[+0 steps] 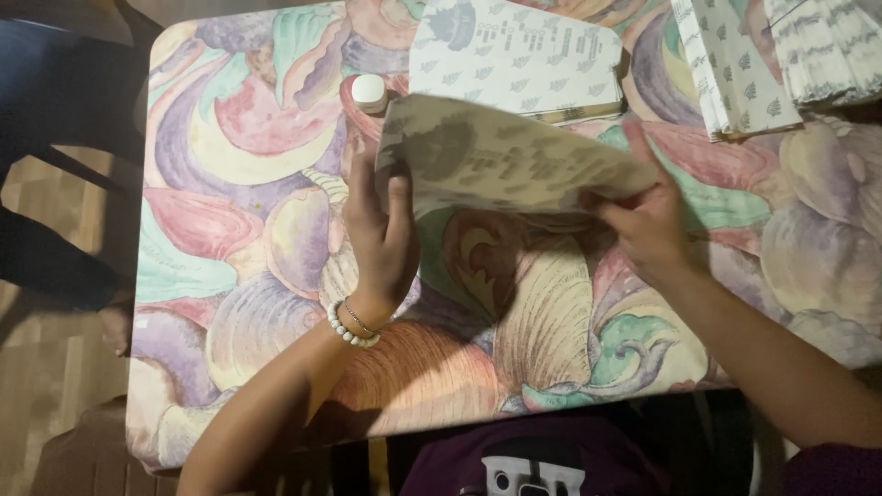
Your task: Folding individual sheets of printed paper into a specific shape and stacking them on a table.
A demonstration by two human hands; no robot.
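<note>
Closest to me, below the near edge of the worktop (276, 276), is my dark purple top (533, 459) with a pale print on it. Just beyond it my two forearms reach up over the worktop's cloth, which is patterned with big pastel shells. Everything else I place from the paper bag (505, 156) I hold over the middle of that cloth.

My left hand (381, 234), a white bead bracelet (349, 326) at its wrist, has its grip closed on the bag's left edge, fingers over the paper. My right hand (648, 220) is closed on the bag's right end, pinching the paper between thumb and fingers. The bag is grey-patterned, flat and raised off the cloth, casting a shadow under it.

Just behind the bag lies a stack of like bags (519, 55). Behind and to the bag's left sits a small white round lid (369, 90). Far right behind the bag are more folded bags (735, 64) and a fanned bundle (827, 46). Well left of the bag, off the worktop, is a dark chair (55, 138) on a wooden floor (46, 367).
</note>
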